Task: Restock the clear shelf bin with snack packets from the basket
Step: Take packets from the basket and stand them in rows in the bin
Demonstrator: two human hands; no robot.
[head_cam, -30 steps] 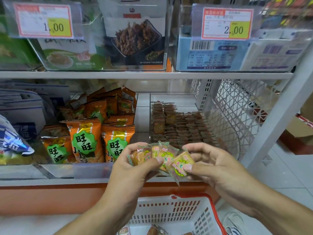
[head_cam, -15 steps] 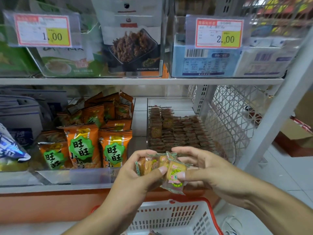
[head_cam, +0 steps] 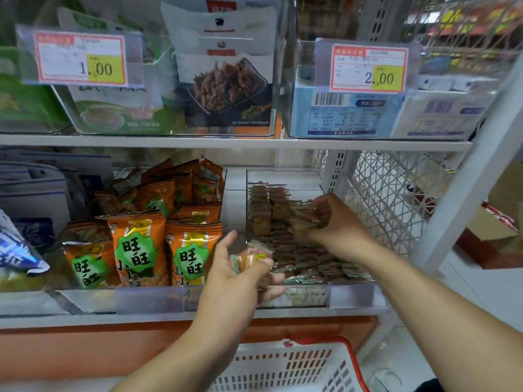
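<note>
Placing step under way; right hand (head_cam: pixel 336 222) pinches a snack packet (head_cam: pixel 304 222) inside the clear shelf bin (head_cam: pixel 351 295); left hand (head_cam: pixel 240 267) grips more packets (head_cam: pixel 254 257) at its front-left corner; next, release, then return to the basket (head_cam: pixel 297 366) below.

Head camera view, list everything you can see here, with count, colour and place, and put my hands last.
Clear plastic shelf bin: one, lower shelf, right; holds rows of small brown snack packets.
Orange snack bags with green labels: many, bin left of it.
Blue and white bag: one, far left.
Price tags: two, red-bordered with yellow; 1.00 upper left, 2.00 upper right.
Pale blue boxes: upper right bin.
Pouch picturing dark food: upper middle.
White plastic basket with red rim: one, bottom centre.
Left hand: holds several small packets at the bin front.
Right hand: inside the bin, holding packets.
</note>
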